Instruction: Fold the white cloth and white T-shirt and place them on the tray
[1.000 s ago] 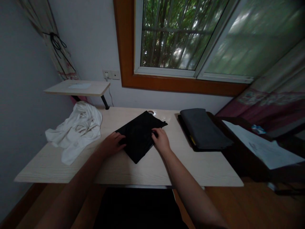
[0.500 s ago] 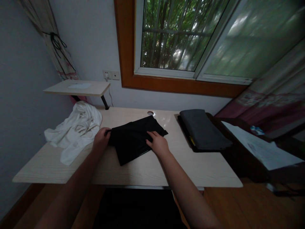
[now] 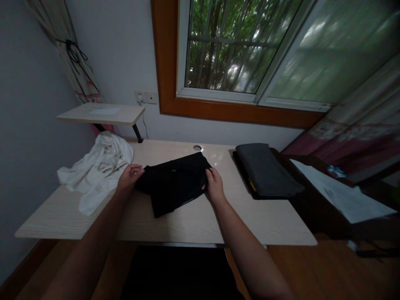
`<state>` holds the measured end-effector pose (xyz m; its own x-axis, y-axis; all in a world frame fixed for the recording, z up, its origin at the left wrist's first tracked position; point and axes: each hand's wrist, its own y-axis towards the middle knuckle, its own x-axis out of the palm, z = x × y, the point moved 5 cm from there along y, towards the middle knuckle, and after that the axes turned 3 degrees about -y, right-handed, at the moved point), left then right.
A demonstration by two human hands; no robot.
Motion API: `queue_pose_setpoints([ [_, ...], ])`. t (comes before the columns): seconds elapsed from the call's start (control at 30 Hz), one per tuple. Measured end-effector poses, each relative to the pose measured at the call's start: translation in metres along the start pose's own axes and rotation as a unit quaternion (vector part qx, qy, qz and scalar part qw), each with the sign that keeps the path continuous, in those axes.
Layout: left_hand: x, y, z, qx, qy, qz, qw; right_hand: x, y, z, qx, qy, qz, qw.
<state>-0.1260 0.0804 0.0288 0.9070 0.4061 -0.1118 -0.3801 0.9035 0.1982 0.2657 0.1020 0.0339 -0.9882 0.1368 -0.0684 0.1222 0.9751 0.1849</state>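
Note:
A folded black garment (image 3: pixel 175 179), its exact kind unclear, lies on the pale wooden desk in front of me. At its left edge is my left hand (image 3: pixel 128 179), fingers loosely apart, the tips by the cloth. My right hand (image 3: pixel 215 185) pinches the garment's right edge between thumb and fingers. The lower left part of the cloth sticks out towards me. To the left of my left hand sits a crumpled white cloth (image 3: pixel 106 162).
Folded dark grey and black clothes (image 3: pixel 268 171) are stacked at the desk's (image 3: pixel 250 225) right. A small raised shelf (image 3: pixel 103 114) with paper on it stands at the back left. Beyond the right edge, a white sheet (image 3: pixel 340 191) lies on a dark surface. A window is behind.
My right hand has shifted from lying on top of the garment to gripping its right edge. The left hand has loosened from its hold and moved slightly left. The right corner is now tucked in.

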Motion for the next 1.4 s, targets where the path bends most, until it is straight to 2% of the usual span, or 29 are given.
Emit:
queue_pose_setpoints([
  [0.13,0.006,-0.008,0.006,-0.051,-0.054,-0.105,0.992,0.004,0.004,0.002,0.045,0.172,-0.007,0.984],
  [0.23,0.006,-0.013,0.01,-0.053,-0.055,-0.122,0.99,-0.001,0.008,-0.003,0.049,0.244,0.002,0.969],
  [0.37,0.0,-0.007,0.008,-0.011,-0.063,-0.041,0.997,-0.001,0.006,-0.013,0.034,0.26,-0.037,0.964],
  [0.5,-0.017,-0.004,0.007,0.047,0.006,0.1,0.994,0.006,0.001,-0.013,0.01,0.236,-0.067,0.969],
  [0.57,-0.023,-0.011,0.018,0.126,0.097,0.15,0.976,0.008,0.0,-0.008,0.008,0.203,-0.075,0.976],
  [0.6,-0.022,-0.017,0.026,0.184,0.147,0.146,0.961,0.01,-0.001,-0.005,0.008,0.176,-0.087,0.98],
  [0.67,-0.008,-0.032,0.043,0.317,0.223,0.062,0.92,0.015,-0.003,0.0,-0.01,0.105,-0.135,0.985],
  [0.77,0.03,-0.064,0.058,0.467,0.272,-0.15,0.828,0.027,-0.012,-0.003,-0.099,-0.017,-0.238,0.966],
  [0.87,0.06,-0.088,0.063,0.513,0.306,-0.281,0.751,0.04,-0.026,-0.011,-0.213,-0.118,-0.318,0.916],
  [0.97,0.074,-0.097,0.064,0.508,0.325,-0.336,0.723,0.048,-0.036,-0.016,-0.284,-0.192,-0.347,0.873],
  [1.1,0.072,-0.092,0.058,0.481,0.354,-0.336,0.728,0.047,-0.037,-0.021,-0.334,-0.264,-0.294,0.856],
  [1.17,0.07,-0.088,0.053,0.479,0.37,-0.325,0.727,0.044,-0.035,-0.025,-0.342,-0.266,-0.262,0.862],
  [1.23,0.069,-0.084,0.049,0.482,0.381,-0.302,0.729,0.038,-0.031,-0.029,-0.341,-0.239,-0.215,0.883],
  [1.3,0.064,-0.078,0.046,0.482,0.38,-0.257,0.747,0.024,-0.024,-0.033,-0.33,-0.205,-0.133,0.912],
  [1.4,0.047,-0.064,0.047,0.467,0.329,-0.152,0.807,-0.007,-0.012,-0.033,-0.282,-0.15,0.044,0.947],
])
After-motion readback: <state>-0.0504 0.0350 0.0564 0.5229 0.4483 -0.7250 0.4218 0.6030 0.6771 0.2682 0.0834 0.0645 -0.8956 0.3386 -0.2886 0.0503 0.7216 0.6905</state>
